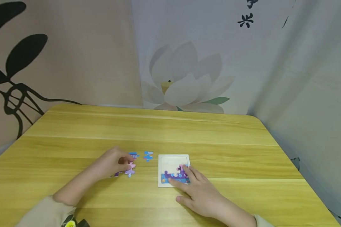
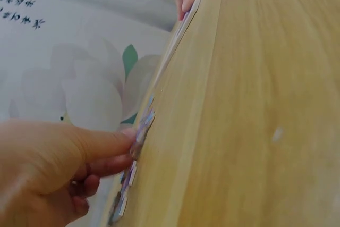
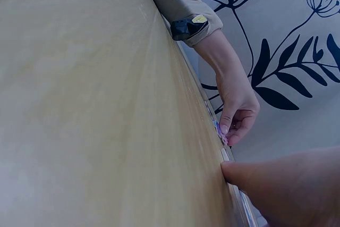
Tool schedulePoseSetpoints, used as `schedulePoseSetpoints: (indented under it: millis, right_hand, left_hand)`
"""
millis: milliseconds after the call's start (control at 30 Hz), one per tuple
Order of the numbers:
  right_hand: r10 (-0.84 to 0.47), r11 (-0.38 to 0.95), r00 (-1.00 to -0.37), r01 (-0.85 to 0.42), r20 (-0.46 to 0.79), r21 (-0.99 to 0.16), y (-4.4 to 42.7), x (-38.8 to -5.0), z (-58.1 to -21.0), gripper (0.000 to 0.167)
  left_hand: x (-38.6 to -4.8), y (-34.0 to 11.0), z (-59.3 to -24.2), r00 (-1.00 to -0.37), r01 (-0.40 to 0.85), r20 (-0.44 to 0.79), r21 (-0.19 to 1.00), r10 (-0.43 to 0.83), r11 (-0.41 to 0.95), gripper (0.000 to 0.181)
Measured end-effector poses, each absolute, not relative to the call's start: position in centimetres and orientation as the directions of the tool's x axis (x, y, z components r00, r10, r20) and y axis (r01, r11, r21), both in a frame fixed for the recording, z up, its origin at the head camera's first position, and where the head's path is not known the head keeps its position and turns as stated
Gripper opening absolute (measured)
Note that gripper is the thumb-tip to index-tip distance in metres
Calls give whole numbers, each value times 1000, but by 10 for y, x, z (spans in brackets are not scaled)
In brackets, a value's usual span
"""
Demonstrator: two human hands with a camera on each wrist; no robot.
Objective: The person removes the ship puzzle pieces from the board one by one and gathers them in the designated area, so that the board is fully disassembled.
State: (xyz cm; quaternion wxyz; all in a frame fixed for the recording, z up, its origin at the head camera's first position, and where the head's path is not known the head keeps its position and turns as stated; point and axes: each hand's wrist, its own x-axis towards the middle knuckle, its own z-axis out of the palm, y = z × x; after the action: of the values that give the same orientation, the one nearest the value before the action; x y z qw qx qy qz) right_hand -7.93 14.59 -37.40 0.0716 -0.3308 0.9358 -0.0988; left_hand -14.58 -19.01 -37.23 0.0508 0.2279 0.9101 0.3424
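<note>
My left hand (image 1: 113, 162) pinches a pink and purple jigsaw piece (image 1: 129, 172) between thumb and fingers, low over the table. In the left wrist view, the thumb and fingers of that hand (image 2: 58, 168) meet at the piece's edge. Other loose pieces lie around it, one blue and purple (image 1: 134, 155), another blue (image 1: 148, 156). My right hand (image 1: 200, 190) rests with fingers spread on a square puzzle tray (image 1: 159, 170). Joined purple and blue pieces (image 1: 174, 179) fill the tray's lower part and some of its right side. Fingers of the right hand cover some of them.
The yellow wood-grain table (image 1: 230, 142) reaches back to a printed cloth backdrop (image 1: 102, 56) with a lotus and dark leaves. A dark device with a yellow mark (image 1: 71, 223) sits at the left sleeve's cuff. More cloth hangs on the right.
</note>
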Motion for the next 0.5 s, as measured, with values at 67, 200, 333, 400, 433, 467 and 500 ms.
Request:
schedulePoseSetpoints:
  millis: [67,200,333,400,433,467,500]
  right_hand:
    - [-634,760,-771,-608,-60,-231,147,-79,-374,52]
    - [-633,761,-772,-605,-62,-233,147,-80,-373,52]
    - [-626,769,-776,-598,-75,-228,146,-80,-373,52]
    - [-620,773,-780,-592,-78,-226,146,-79,-374,52]
    - [-617,776,-783,-589,-78,-226,146,-79,-375,52]
    - [-614,778,-785,-587,-77,-225,146,-78,-375,52]
    - [-611,780,-788,-583,-75,-227,146,-78,-376,52]
  left_hand:
    - [-147,-190,-372,-882,419,97,612,462,671,12]
    - [-148,-191,-372,-867,453,121,592,483,666,11]
    - [-148,-192,-373,-867,446,104,601,488,663,13]
    - [-148,-192,-373,-867,441,98,605,488,662,13]
    - [-148,-192,-373,-868,439,95,607,488,663,13]
    - [-148,-193,-373,-869,436,92,608,486,664,13]
    - [-148,-193,-373,-871,433,91,609,483,665,13]
